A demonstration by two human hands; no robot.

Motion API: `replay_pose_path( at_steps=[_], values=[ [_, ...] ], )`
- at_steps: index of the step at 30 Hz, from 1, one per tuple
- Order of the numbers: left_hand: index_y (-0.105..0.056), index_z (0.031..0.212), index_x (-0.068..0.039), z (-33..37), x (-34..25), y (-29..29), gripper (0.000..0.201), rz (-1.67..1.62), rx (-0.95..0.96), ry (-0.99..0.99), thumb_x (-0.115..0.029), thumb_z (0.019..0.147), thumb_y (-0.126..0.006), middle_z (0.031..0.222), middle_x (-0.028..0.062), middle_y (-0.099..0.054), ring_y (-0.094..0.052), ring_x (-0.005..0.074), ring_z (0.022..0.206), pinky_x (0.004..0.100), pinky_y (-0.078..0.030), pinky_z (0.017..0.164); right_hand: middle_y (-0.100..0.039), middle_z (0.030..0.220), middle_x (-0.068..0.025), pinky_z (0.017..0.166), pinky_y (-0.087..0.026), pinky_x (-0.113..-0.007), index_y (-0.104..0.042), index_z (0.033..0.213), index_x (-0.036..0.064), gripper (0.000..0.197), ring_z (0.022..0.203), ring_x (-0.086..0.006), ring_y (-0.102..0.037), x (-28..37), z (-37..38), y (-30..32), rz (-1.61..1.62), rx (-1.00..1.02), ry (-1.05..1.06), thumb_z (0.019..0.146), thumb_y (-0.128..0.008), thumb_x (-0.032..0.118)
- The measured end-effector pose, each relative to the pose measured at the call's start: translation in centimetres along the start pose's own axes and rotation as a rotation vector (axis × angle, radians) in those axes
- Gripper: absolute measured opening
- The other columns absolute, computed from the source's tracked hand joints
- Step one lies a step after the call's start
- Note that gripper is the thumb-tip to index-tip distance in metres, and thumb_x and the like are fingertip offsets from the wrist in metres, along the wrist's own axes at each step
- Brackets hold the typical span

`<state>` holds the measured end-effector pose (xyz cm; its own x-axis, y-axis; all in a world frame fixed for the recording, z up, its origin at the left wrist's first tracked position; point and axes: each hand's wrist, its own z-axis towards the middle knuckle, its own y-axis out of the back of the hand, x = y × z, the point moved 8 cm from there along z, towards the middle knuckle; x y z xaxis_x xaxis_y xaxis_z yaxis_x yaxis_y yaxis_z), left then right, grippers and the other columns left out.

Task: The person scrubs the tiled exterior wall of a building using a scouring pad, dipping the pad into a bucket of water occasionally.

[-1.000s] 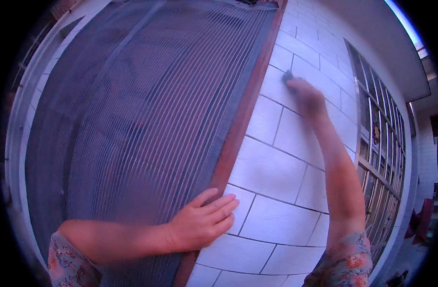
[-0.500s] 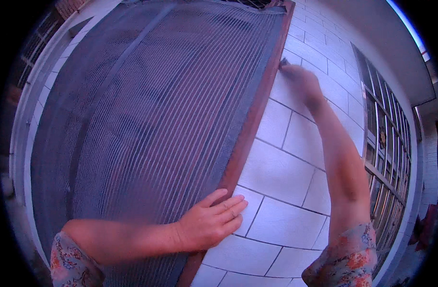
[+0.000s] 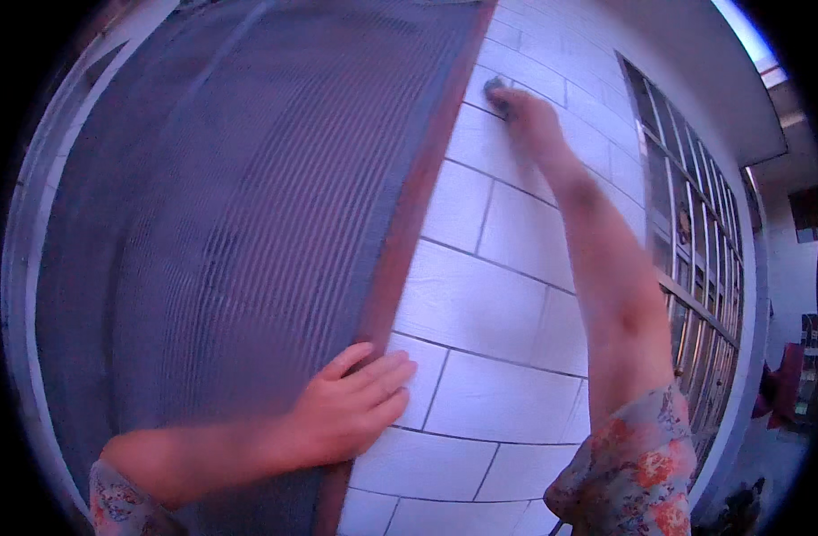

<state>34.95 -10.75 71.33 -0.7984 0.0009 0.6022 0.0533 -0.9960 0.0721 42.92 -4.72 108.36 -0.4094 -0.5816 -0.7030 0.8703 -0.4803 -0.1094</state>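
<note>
My left hand (image 3: 355, 402) lies flat with its fingers stretched across the brown door frame (image 3: 415, 204), fingertips reaching the white tiled wall (image 3: 480, 286). High on that wall, my right hand (image 3: 534, 125) pinches a small dark grey wad, like a scouring pad (image 3: 495, 92), against the tiles, just right of the frame. The right arm is stretched upward. Motion slightly smears the fingers and the wad, so its exact kind is hard to make out. A dark striped mesh screen (image 3: 257, 205) fills the opening left of the frame.
A window with metal bars (image 3: 695, 214) is set in the wall to the right of my right arm. Above it juts a grey ledge (image 3: 721, 89). A reddish-purple thing (image 3: 784, 384) shows at the far right.
The whole view has shifted. My right hand with the wad has moved slightly up and away from the brown frame across the tiles. My left hand stays on the frame.
</note>
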Motion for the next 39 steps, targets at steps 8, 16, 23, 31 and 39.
replay_pose_path(
  at_steps=[8, 16, 23, 31, 39],
  values=[
    [-0.059, 0.089, -0.006, 0.0, -0.4, 0.2, 0.026, 0.073, 0.118, -0.007, -0.007, 0.063, -0.059, 0.116, 0.0124, -0.056, -0.049, 0.0233, 0.114, 0.0466, -0.027, 0.101, -0.056, 0.115, -0.0137, 0.089, -0.045, -0.032, -0.057, 0.11, 0.0092, 0.04, 0.105, -0.0288, -0.055, 4.8, -11.4, 4.4, 0.085, -0.035, -0.024, 0.074, -0.053, -0.008],
    [-0.058, 0.093, -0.007, 0.5, -0.8, -0.5, 0.032, 0.062, 0.172, -0.013, -0.009, 0.061, -0.061, 0.119, 0.0128, -0.053, -0.048, 0.025, 0.116, 0.0477, -0.026, 0.101, -0.061, 0.106, -0.0114, 0.084, -0.046, -0.037, -0.06, 0.106, 0.0117, 0.036, 0.098, -0.0296, -0.057, -10.0, -6.2, 6.5, -0.193, -0.032, -0.333, 0.077, -0.045, -0.002],
    [-0.058, 0.091, -0.006, 0.3, -0.7, -0.2, 0.029, 0.083, 0.167, 0.0, -0.007, 0.062, -0.06, 0.118, 0.0128, -0.054, -0.048, 0.0253, 0.116, 0.0484, -0.027, 0.101, -0.061, 0.104, -0.0114, 0.082, -0.046, -0.038, -0.061, 0.105, 0.0132, 0.036, 0.094, -0.0302, -0.059, -8.8, -13.1, 7.1, -0.093, -0.127, -0.138, 0.075, -0.05, -0.002],
    [-0.058, 0.088, -0.006, 0.7, -1.0, -0.5, 0.025, 0.045, 0.13, -0.005, -0.006, 0.063, -0.058, 0.115, 0.0132, -0.056, -0.049, 0.0248, 0.114, 0.0481, -0.028, 0.099, -0.063, 0.097, -0.0148, 0.079, -0.047, -0.039, -0.065, 0.102, 0.016, 0.035, 0.09, -0.0327, -0.06, -16.1, -7.7, 10.0, -0.17, -0.047, -0.361, 0.074, -0.05, 0.001],
    [-0.057, 0.087, -0.006, 0.6, -0.8, -0.2, 0.025, 0.077, 0.18, 0.017, -0.006, 0.062, -0.059, 0.115, 0.0133, -0.055, -0.05, 0.0255, 0.113, 0.0493, -0.027, 0.099, -0.062, 0.101, -0.0145, 0.08, -0.047, -0.04, -0.063, 0.105, 0.0139, 0.033, 0.089, -0.0335, -0.059, -9.4, -11.0, 9.2, -0.337, 0.145, -0.143, 0.076, -0.052, 0.002]
  ],
)
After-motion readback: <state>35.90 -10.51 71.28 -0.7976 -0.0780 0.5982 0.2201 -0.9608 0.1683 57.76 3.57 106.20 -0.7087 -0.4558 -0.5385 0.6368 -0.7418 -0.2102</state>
